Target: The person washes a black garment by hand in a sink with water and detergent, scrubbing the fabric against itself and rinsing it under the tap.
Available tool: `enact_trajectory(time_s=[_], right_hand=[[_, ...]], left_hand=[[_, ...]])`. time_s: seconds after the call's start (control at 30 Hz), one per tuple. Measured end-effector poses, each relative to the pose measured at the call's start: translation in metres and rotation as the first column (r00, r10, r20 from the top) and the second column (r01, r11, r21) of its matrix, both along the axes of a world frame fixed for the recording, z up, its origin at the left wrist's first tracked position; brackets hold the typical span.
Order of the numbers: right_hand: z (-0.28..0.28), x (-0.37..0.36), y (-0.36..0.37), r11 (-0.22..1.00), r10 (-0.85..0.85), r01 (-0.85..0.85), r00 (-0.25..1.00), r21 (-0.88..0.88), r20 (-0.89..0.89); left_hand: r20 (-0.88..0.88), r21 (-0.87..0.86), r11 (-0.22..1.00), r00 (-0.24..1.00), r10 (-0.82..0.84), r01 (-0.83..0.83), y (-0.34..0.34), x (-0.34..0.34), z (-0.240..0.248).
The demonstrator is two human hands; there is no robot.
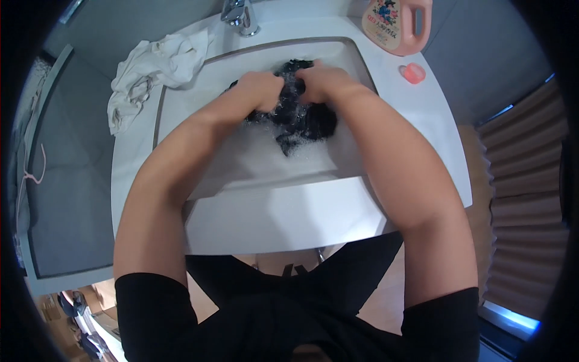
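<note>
A wet black cloth [294, 123], perhaps a garment, lies bunched in soapy water in the white sink [241, 169]. My left hand [264, 89] is closed on the cloth's left part, knuckles up. Opposite it, my right hand [319, 81] grips the upper right part with its fingers curled in. A short gap of cloth and suds separates the two hands. Some fingertips are hidden by the folds and by the hands themselves.
Behind the sink stands a chrome faucet [242, 18]. A crumpled white cloth [158, 69] lies on the counter at the left. At the back right are a pink detergent jug [397, 27] and its pink cap [414, 73]. A brown curtain [522, 193] hangs at the right.
</note>
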State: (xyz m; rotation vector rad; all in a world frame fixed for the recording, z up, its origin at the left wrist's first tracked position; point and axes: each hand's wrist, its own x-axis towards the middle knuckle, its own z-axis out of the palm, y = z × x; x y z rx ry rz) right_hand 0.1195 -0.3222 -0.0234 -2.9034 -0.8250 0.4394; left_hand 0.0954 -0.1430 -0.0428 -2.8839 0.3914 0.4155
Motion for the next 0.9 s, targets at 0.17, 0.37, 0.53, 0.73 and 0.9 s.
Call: enact_trajectory(time_s=[0.17,0.37,0.53,0.73,0.9], right_hand=[[-0.003,-0.004,0.009,0.997,0.021,-0.014,0.996,-0.078,0.089],[-0.004,0.005,0.016,0.995,-0.036,0.038,0.999,-0.096,0.02],[0.0,-0.003,0.017,0.994,0.09,-0.097,0.987,-0.047,-0.13],[-0.005,-0.005,0.015,0.984,0.156,-0.171,0.962,-0.049,-0.223],[-0.003,-0.005,0.016,0.974,0.085,-0.142,0.953,-0.177,-0.292]], left_hand=[[-0.295,-0.219,0.97,0.955,0.038,-0.106,0.032,-0.023,0.023],[0.09,-0.189,0.973,0.989,-0.118,0.133,0.053,-0.144,0.073],[-0.034,-0.144,0.987,0.996,-0.079,0.073,0.075,-0.176,0.059],[-0.168,-0.165,0.979,0.974,-0.15,0.122,0.079,-0.133,0.031],[0.034,-0.16,0.978,0.991,-0.132,0.136,0.056,-0.083,-0.006]])
